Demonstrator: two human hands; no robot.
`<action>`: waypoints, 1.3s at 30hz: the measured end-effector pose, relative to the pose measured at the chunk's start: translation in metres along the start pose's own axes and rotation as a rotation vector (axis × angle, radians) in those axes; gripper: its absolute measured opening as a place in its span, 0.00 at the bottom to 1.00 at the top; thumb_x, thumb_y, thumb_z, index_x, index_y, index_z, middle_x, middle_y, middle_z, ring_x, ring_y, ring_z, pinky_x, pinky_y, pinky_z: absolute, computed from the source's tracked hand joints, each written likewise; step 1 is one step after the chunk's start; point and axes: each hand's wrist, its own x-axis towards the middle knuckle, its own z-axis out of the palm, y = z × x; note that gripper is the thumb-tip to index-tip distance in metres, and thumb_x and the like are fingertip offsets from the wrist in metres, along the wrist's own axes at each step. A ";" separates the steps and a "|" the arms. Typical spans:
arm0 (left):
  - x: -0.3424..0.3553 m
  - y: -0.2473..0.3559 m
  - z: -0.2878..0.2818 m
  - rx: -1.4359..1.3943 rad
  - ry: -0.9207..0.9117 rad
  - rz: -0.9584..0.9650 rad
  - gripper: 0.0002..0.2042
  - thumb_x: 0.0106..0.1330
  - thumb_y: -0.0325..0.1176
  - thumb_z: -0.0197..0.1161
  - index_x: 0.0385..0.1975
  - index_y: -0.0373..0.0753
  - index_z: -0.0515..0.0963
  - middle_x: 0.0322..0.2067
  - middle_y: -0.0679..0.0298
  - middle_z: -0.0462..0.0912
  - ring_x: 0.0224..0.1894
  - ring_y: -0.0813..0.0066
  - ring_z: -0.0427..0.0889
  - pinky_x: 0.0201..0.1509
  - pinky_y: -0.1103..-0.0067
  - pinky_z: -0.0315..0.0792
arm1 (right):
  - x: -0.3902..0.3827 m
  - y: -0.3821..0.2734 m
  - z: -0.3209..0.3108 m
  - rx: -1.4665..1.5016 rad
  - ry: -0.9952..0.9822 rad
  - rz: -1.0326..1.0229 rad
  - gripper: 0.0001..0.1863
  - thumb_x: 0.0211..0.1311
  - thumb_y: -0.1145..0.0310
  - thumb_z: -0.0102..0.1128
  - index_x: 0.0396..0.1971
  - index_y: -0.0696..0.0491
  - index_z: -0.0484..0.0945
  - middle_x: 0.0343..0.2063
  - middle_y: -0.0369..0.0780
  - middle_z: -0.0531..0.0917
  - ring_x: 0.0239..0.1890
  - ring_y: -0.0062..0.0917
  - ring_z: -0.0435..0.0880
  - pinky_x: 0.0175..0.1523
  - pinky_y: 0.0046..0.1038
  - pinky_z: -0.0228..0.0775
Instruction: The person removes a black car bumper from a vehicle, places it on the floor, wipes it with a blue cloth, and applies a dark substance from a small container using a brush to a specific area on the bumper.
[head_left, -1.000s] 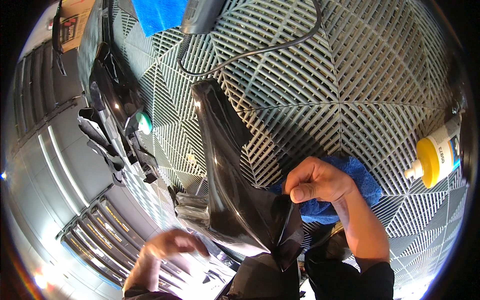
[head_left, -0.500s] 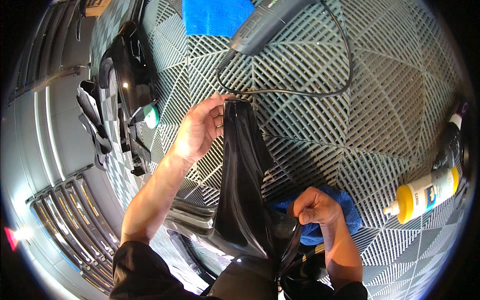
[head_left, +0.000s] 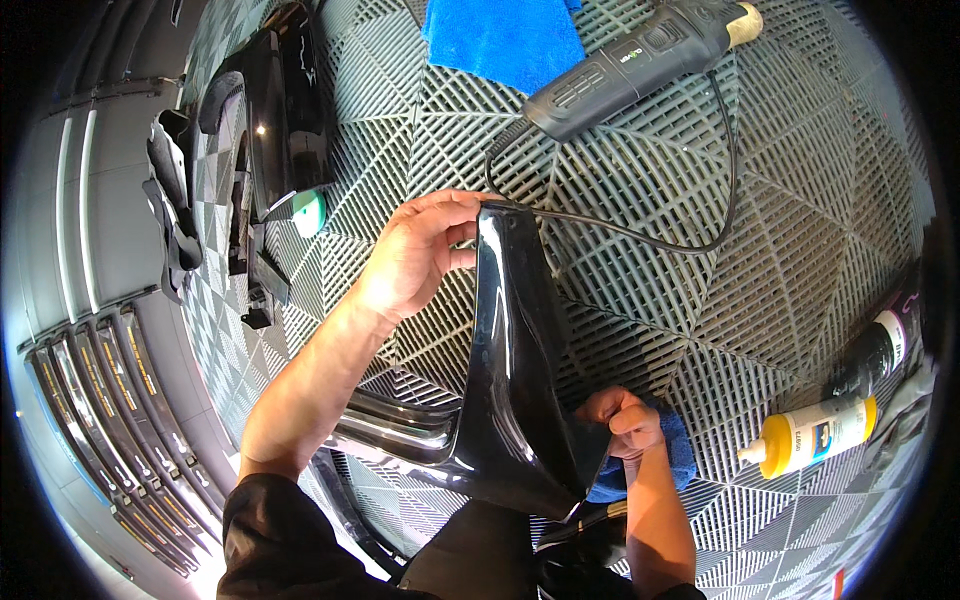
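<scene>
Glossy black, a moulded panel stretches between a person's two bare hands above a grey slatted floor, its narrow end pointing away and its broad end near the wearer's dark-clothed leg. At the narrow end, the left hand meets the upper corner, fingers bent and slightly apart, with the tips passing behind the edge; how firmly they press there cannot be told. Lower down, the right hand is curled, thumb and forefinger apparently pinching the panel's right-hand edge, the other fingers folded into the palm. A ribbed arm of the same piece runs off to the left, passing under the left forearm. The step in hand looks like steadying and presenting the shiny face between two grips; any turn of the piece would call for both hands moving together, the pinch kept on the rim and the far end supported. Just beyond the right hand lies a crumpled blue cloth; to its right, a yellow-and-white bottle rests on its side near a dark bottle. Past the panel, a corded power tool lies beside a bright blue towel, while another black part sits at upper left near a green disc.
</scene>
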 end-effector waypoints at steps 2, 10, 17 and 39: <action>-0.001 0.001 0.002 -0.049 -0.010 0.006 0.10 0.71 0.27 0.52 0.41 0.30 0.80 0.42 0.57 0.85 0.39 0.71 0.85 0.45 0.75 0.83 | 0.001 0.000 -0.002 0.016 -0.044 0.020 0.14 0.41 0.70 0.63 0.28 0.64 0.79 0.31 0.49 0.82 0.35 0.35 0.81 0.41 0.32 0.73; 0.007 -0.004 -0.006 -0.070 -0.075 -0.031 0.13 0.72 0.28 0.51 0.48 0.26 0.78 0.41 0.52 0.85 0.39 0.68 0.87 0.45 0.75 0.84 | 0.006 -0.003 0.004 0.038 -0.109 -0.014 0.18 0.41 0.68 0.57 0.30 0.68 0.76 0.29 0.50 0.80 0.33 0.39 0.80 0.39 0.35 0.75; 0.031 -0.024 -0.023 0.087 -0.054 -0.067 0.14 0.73 0.33 0.53 0.51 0.30 0.78 0.43 0.58 0.85 0.44 0.72 0.85 0.49 0.75 0.80 | -0.003 -0.002 -0.006 0.029 0.114 -0.015 0.17 0.38 0.69 0.55 0.30 0.66 0.76 0.33 0.52 0.82 0.33 0.43 0.83 0.39 0.39 0.79; -0.038 -0.081 -0.301 1.784 0.298 0.630 0.39 0.66 0.61 0.42 0.67 0.35 0.62 0.68 0.40 0.58 0.69 0.41 0.58 0.71 0.49 0.51 | -0.018 -0.029 0.042 -0.300 0.433 -0.086 0.11 0.51 0.74 0.62 0.33 0.65 0.80 0.41 0.56 0.83 0.36 0.39 0.83 0.42 0.36 0.77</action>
